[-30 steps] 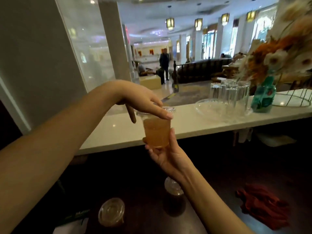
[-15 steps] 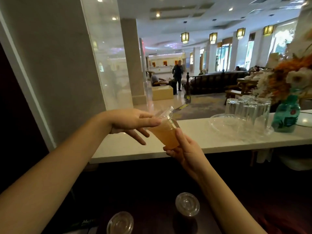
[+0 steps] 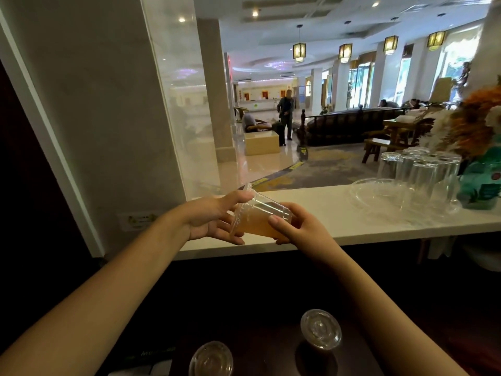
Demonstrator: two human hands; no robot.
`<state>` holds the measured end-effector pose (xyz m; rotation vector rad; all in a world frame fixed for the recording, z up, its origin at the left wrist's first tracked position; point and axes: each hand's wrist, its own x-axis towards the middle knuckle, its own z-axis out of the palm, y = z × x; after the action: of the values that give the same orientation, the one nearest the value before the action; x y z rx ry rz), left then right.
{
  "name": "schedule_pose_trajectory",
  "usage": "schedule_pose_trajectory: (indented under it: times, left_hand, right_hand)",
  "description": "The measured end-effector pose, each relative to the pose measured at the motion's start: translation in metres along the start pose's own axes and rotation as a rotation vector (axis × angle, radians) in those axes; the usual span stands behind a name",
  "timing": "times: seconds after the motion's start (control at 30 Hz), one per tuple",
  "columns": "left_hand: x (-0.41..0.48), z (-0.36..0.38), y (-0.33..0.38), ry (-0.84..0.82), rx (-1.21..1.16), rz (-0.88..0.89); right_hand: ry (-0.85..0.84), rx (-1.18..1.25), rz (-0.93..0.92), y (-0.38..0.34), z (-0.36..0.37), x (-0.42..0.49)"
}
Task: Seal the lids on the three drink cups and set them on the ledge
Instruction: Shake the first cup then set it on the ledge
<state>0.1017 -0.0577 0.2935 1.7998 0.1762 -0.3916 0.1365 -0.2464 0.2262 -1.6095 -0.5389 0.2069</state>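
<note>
A clear plastic cup of orange drink (image 3: pixel 257 218) lies almost on its side in the air, its lidded end pointing left. My right hand (image 3: pixel 301 226) grips the cup's lower body. My left hand (image 3: pixel 214 219) is at the lid end, thumb on the rim and fingers spread beneath. The cup hovers just above the front of the white ledge (image 3: pixel 311 213). Two more lidded cups stand on the dark counter below: one at the bottom centre (image 3: pixel 211 359), another to its right (image 3: pixel 321 329).
On the ledge's right stand upturned glasses (image 3: pixel 417 175) on a clear tray (image 3: pixel 379 194), then a green bottle (image 3: pixel 482 183) with dried flowers. A marble pillar rises at the left. Beyond the ledge is a lobby with a person standing.
The cup went from upright to tipped nearly sideways, lid end to the left. My left hand slid from the top of the lid to its side. The view lifted towards the lobby.
</note>
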Motion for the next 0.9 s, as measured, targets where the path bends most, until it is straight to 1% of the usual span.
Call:
schedule_pose_trajectory:
  times: [0.07,0.17,0.23,0.3,0.4,0.5,0.57,0.63,0.7,0.8,0.87,0.9]
  left_hand:
    - [0.004,0.000,-0.007,0.027,-0.027,0.033]
    - [0.011,0.003,-0.020,0.050,-0.046,0.096]
    - [0.016,0.005,-0.032,0.048,-0.070,0.122]
    - [0.021,0.006,-0.046,0.023,-0.134,0.148]
    - [0.025,0.002,-0.063,-0.084,-0.254,0.153]
    - [0.029,-0.005,-0.066,-0.175,-0.388,0.059]
    - [0.029,-0.006,-0.064,-0.163,-0.363,-0.026]
    - [0.030,-0.003,-0.064,-0.113,-0.291,-0.034]
    - [0.030,0.001,-0.067,-0.058,-0.233,0.026]
    - [0.033,0.007,-0.078,0.018,-0.174,0.096]
    - [0.034,0.012,-0.084,0.071,-0.121,0.145]
    - [0.034,0.013,-0.087,0.086,-0.098,0.174]
  right_hand:
    - [-0.006,0.090,0.078,0.004,0.003,0.004]
    - [-0.044,0.301,0.260,0.010,0.006,0.010]
    - [-0.103,0.310,0.306,0.014,0.005,0.012]
    - [-0.113,0.292,0.303,0.016,0.004,0.013]
    - [-0.092,0.259,0.250,0.022,0.002,0.013]
    - [-0.095,0.199,0.195,0.031,0.003,0.011]
    - [-0.111,0.151,0.162,0.036,0.004,0.009]
    - [-0.140,0.157,0.157,0.039,0.003,0.006]
    - [-0.157,0.213,0.183,0.043,0.001,0.005]
    - [-0.172,0.262,0.318,0.045,0.002,0.003]
    - [-0.182,0.217,0.408,0.045,0.006,0.003]
    - [-0.176,0.181,0.422,0.045,0.008,0.003]
